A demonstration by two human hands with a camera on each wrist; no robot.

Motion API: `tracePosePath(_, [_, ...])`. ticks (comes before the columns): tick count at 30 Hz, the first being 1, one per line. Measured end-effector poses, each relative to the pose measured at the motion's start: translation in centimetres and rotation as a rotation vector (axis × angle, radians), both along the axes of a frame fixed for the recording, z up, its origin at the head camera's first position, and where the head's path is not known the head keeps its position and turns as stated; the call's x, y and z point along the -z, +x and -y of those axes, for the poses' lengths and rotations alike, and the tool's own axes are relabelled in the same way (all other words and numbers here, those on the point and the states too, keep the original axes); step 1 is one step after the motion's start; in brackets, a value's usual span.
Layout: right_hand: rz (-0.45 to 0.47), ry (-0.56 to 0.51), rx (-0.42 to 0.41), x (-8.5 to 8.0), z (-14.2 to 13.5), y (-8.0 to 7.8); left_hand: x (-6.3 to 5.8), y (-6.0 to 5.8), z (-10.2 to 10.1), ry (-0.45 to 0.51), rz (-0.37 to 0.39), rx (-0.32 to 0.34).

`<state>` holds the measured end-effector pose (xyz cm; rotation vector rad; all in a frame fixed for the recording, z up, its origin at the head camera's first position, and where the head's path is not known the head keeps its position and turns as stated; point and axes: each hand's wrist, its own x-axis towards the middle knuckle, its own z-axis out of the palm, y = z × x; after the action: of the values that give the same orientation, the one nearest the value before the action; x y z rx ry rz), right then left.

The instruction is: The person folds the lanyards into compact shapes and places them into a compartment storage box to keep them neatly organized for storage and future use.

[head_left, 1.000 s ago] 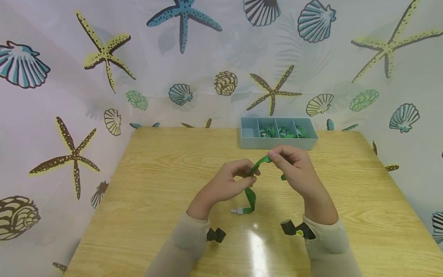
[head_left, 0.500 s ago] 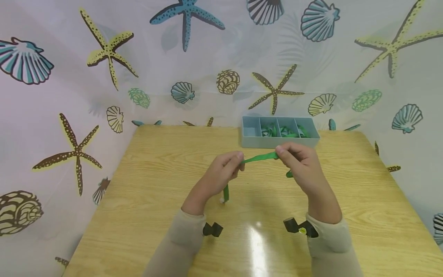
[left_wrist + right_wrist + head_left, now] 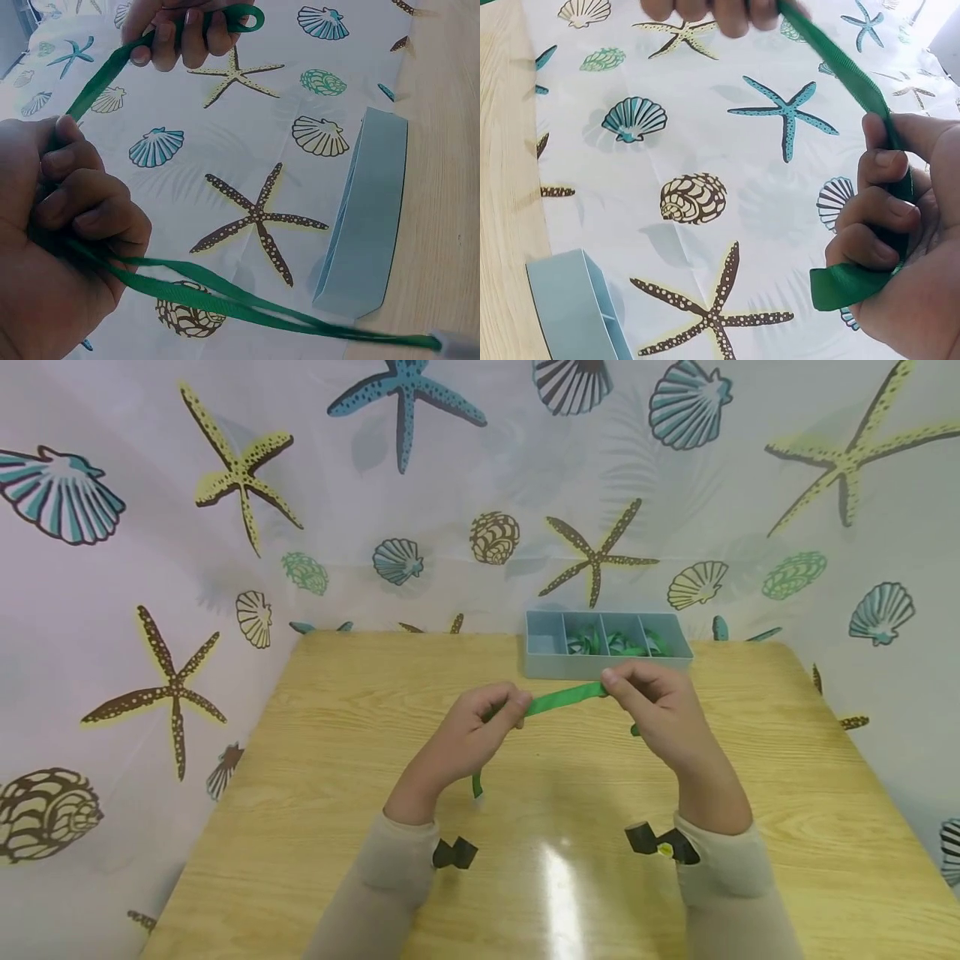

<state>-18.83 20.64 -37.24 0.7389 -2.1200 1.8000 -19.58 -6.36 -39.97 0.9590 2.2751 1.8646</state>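
A flat green lanyard (image 3: 566,698) is stretched between the two hands above the table. My left hand (image 3: 474,735) grips it with curled fingers, thumb on top. From that fist, in the left wrist view, two strands (image 3: 225,301) trail to a pale clip (image 3: 459,345), blurred and cut off by the frame edge. My right hand (image 3: 662,714) pinches the other part between thumb and forefinger. Its remaining fingers curl round the strap, and a folded loop (image 3: 847,289) sticks out below them in the right wrist view. What lies inside either fist is hidden.
Beyond the hands, a blue-grey divided box (image 3: 607,668) stands at the table's back edge. Green straps (image 3: 622,645) lie in three of its compartments; the leftmost shows a bare floor. Behind the wooden table (image 3: 360,693) hangs a cloth (image 3: 450,593) printed with shells and starfish.
The hands have moved apart, drawing the slack lanyard between them nearly straight. My left hand shifted left and closed more on the strap; the clip end swung left below it.
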Motion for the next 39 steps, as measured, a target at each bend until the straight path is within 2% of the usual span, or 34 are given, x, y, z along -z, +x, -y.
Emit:
tracePosePath(5, [-0.005, 0.075, -0.01, 0.1, -1.1, 0.1, -0.3, 0.2, -0.1, 0.065, -0.064, -0.013])
tracePosePath(7, [-0.003, 0.071, -0.042, 0.3, -1.4, 0.1, -0.5, 0.3, -0.3, 0.103, -0.1, -0.021])
tracePosePath(11, [0.041, 0.069, -0.043, 0.8, -1.1, 0.3, -1.0, 0.3, -0.6, 0.152, -0.161, -0.025])
tracePosePath(20, [0.068, 0.166, -0.036, 1.5, -0.5, 0.2, -2.0, 1.1, -0.8, 0.128, -0.308, 0.018])
tracePosePath(27, [0.06, 0.28, -0.053, 1.6, -0.2, 0.5, -2.7, 1.3, -1.2, 0.129, -0.334, 0.028])
tracePosePath(34, [0.04, 0.336, -0.161, 0.9, 2.0, 1.0, -2.9, 1.6, -1.5, 0.159, -0.341, -0.01])
tracePosePath(37, [0.01, 0.334, -0.208, 0.9, 3.3, 1.2, -2.9, 1.7, -1.6, 0.182, -0.335, -0.031])
tracePosePath(39, [-0.036, 0.339, -0.212, 1.1, 4.1, 1.2, -2.9, 1.8, -1.7, 0.199, -0.331, -0.034])
